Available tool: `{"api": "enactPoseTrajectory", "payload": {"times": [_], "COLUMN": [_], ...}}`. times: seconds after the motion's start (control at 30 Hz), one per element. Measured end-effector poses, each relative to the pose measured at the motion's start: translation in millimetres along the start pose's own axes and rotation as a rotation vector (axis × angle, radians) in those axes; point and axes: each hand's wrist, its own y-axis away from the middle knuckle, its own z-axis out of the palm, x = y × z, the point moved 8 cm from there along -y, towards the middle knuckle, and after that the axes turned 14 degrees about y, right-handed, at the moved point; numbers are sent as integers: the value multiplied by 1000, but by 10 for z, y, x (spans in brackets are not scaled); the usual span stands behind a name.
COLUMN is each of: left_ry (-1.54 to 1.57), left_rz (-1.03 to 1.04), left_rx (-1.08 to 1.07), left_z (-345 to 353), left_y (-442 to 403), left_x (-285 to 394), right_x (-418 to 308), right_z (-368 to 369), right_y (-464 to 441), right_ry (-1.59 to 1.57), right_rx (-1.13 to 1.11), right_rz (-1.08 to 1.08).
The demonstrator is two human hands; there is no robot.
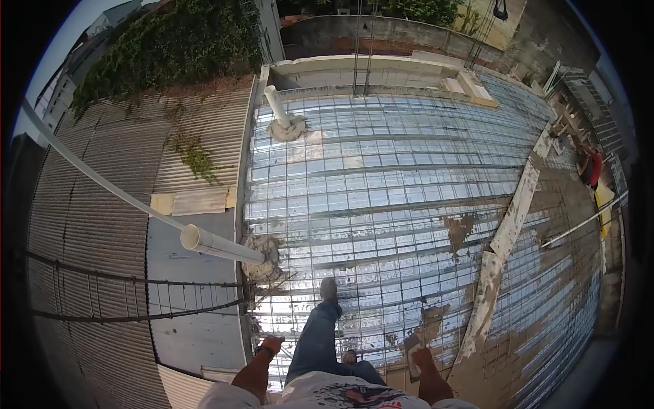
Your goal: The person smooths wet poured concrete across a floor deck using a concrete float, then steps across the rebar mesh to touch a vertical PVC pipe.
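At the lower left of the head view is my left hand (273, 343), its fingers curled together; anything inside them is too small to make out. My right hand (422, 357), lower right of centre, is closed on a flat pale tool (412, 354) that looks like a trowel or float. Under both hands lies shiny corrugated metal decking (381, 232) covered by a grid of thin steel bars. One shoe (328, 289) of mine rests on the grid ahead of my body.
White pipes (221, 245) (275, 103) rise from mortar collars at the left edge. A rebar ladder (136, 280) juts leftward. A rough concrete beam (507, 221) crosses on the right. A person in red (595, 169) bends at the far right, near a pole (582, 221).
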Motion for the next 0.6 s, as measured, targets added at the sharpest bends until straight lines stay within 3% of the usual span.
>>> {"api": "enactPoseTrajectory", "payload": {"times": [0.03,0.07,0.1,0.13,0.17,0.27,0.4,0.47,0.53,0.6], "left_ry": [-72,-42,-9,812,1231,1213,1110,1018,948,852], "left_rz": [40,36,34,-359,-418,-296,-193,-171,-169,-271], "left_rx": [-64,21,106,212,290,464,513,542,588,448], "left_z": [14,-187,-468,-828,-1111,-2204,-3564,-3773,-3821,-3818], "left_y": [-16,-247,-435,-529,-690,-1300,-1764,-1985,-2296,-2423], "left_x": [-67,-187,-244,-474,-461,-319,192,313,329,412], "right_x": [-2,-20,-88,-112,-142,222,547,638,720,769], "right_z": [-61,-118,-420,-739,-948,-892,-1487,-1956,-2187,-2373], "right_y": [8,93,-212,-387,-381,-909,-1461,-1643,-1907,-2152], "right_ry": [-58,-116,-46,24,94,-158,-520,-753,-714,-661], "right_rx": [-134,-270,-198,-127,-76,-310,-77,-95,-107,-128], "right_rz": [28,59,-57,-168,-281,-4,291,503,499,483]}}
